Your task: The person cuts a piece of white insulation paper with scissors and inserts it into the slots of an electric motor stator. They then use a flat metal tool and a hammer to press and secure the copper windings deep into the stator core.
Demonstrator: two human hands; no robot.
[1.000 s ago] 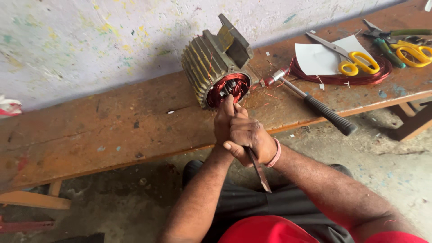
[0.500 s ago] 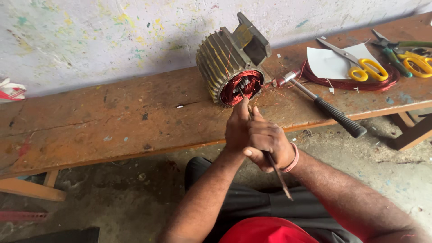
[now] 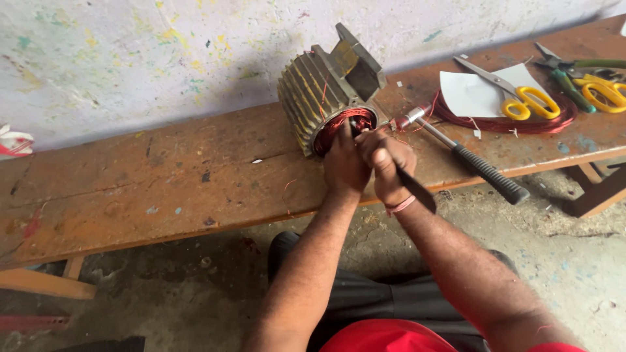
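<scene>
1. Worn wooden surface (image 3: 163, 189) runs along a paint-flecked wall (image 3: 130, 58).
2. A finned motor stator (image 3: 319, 91) lies on its side on it, copper windings (image 3: 342, 124) facing the person.
3. The left hand (image 3: 345, 166) presses its fingers into the windings.
4. The right hand (image 3: 388, 166) is closed around a thin dark tool (image 3: 417, 192) at the stator's mouth.
5. A hammer (image 3: 469, 160), yellow-handled scissors (image 3: 515, 94), white paper (image 3: 469, 94) and a red wire coil (image 3: 508, 120) lie to the right.

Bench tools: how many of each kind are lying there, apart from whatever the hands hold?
Scissors: 2, yellow-handled
Hammer: 1
Pliers: 1, green-handled
Total: 4
</scene>
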